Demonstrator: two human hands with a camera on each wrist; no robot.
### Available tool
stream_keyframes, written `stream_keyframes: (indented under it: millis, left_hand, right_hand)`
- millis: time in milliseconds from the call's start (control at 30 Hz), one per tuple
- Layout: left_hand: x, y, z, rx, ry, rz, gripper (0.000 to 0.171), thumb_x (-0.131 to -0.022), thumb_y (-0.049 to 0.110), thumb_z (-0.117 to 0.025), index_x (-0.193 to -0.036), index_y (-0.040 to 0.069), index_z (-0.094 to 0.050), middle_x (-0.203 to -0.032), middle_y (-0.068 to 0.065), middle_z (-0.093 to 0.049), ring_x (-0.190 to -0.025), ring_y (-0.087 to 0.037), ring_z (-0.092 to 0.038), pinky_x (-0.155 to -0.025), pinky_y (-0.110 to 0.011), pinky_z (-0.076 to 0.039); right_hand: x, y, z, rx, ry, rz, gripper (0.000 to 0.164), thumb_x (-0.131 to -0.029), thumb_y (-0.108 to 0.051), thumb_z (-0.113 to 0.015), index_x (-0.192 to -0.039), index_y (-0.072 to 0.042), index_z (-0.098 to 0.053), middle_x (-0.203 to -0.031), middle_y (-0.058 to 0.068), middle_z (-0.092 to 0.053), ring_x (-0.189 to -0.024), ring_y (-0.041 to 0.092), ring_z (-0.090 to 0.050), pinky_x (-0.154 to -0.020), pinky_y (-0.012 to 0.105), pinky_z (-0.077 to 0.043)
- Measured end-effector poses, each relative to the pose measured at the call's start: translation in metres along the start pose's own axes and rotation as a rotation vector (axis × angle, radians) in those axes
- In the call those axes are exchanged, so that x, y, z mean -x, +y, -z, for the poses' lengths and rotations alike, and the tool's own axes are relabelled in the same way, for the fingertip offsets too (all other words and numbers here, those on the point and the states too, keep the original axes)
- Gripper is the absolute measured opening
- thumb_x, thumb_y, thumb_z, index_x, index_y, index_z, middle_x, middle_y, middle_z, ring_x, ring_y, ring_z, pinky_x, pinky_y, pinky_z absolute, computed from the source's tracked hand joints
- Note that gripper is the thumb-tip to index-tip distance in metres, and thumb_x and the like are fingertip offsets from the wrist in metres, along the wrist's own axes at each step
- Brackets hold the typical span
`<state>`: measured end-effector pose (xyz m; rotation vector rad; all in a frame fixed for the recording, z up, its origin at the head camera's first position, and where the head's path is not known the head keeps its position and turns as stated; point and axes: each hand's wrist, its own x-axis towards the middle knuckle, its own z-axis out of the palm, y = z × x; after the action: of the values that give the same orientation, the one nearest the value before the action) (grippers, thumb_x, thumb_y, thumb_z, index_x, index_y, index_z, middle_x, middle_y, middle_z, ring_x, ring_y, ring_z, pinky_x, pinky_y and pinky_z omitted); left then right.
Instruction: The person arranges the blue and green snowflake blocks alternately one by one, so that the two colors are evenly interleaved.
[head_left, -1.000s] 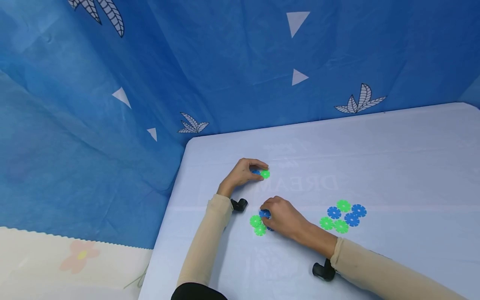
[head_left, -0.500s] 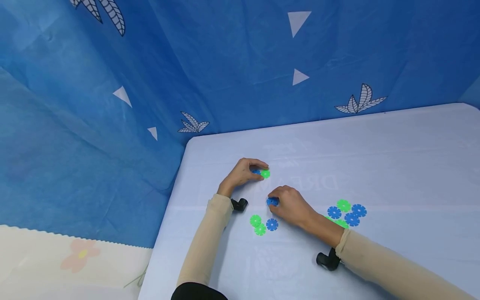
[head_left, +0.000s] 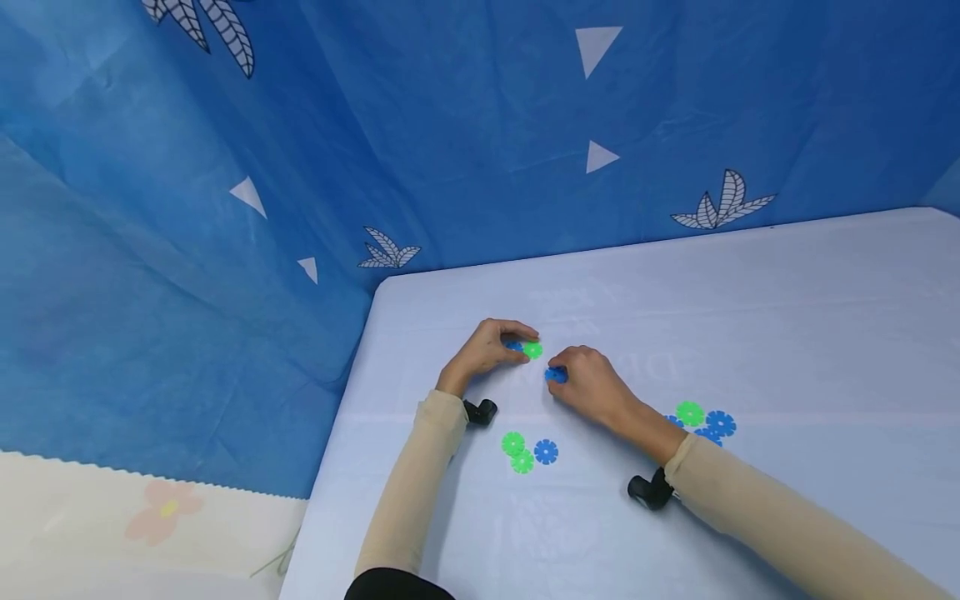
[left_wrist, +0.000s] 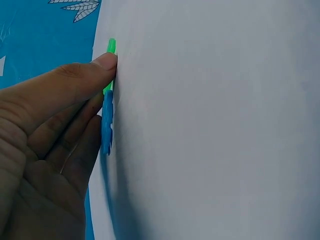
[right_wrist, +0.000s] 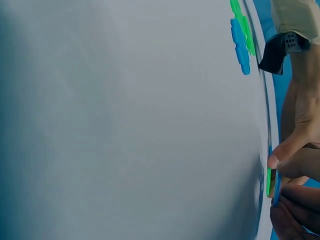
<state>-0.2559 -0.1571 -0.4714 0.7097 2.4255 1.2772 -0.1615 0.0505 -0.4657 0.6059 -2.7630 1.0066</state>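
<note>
A green interlocking disc (head_left: 532, 350) with notched edges is pinched by my left hand (head_left: 483, 354) between thumb and fingers, low over the white table. A blue interlocking disc (left_wrist: 107, 122) adjoins it; in the left wrist view the two line up edge to edge. Whether they are slotted together I cannot tell. My right hand (head_left: 596, 387) grips another blue interlocking disc (head_left: 556, 375) by thumb and fingertips, just right of and nearer than the left hand's discs. The right wrist view shows this blue disc (right_wrist: 277, 187) edge-on, close to the green one (right_wrist: 269, 181).
Two green discs (head_left: 513, 443) and a blue disc (head_left: 546, 452) lie on the table (head_left: 420, 333) nearer the front. A second group, with a green disc (head_left: 690, 413) and blue discs (head_left: 722, 423), is partly covered by the right forearm. A blue curtain (head_left: 487, 125) hangs behind.
My right hand has picked the blue disc from the near group and carried it away from the front and rightward, beside the left hand. The left hand keeps its place with the green disc.
</note>
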Motion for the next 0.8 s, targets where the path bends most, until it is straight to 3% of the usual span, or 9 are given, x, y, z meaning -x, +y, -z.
stream_keyframes:
  millis: [433,800]
  left_hand:
    - [0.002,0.002,0.001,-0.016,-0.004,-0.004,0.038,-0.079,0.002,-0.081,-0.115,0.010,-0.073,-0.112,0.001,-0.071,-0.108,-0.011,-0.062,-0.096,-0.026,-0.048]
    - [0.001,0.001,0.000,0.018,-0.006,0.001,0.037,-0.079,0.002,-0.081,-0.114,0.010,-0.074,-0.115,-0.004,-0.070,-0.112,-0.017,-0.061,-0.099,-0.033,-0.047]
  right_hand:
    - [-0.017,0.006,-0.003,0.040,-0.020,-0.062,0.026,-0.083,-0.009,-0.074,-0.104,0.007,-0.073,-0.104,0.020,-0.070,-0.101,0.035,-0.065,-0.086,0.045,-0.054]
    - [-0.028,0.008,-0.005,0.076,-0.043,-0.073,0.028,-0.086,-0.007,-0.071,-0.109,0.009,-0.070,-0.108,0.022,-0.069,-0.104,0.037,-0.063,-0.090,0.046,-0.053]
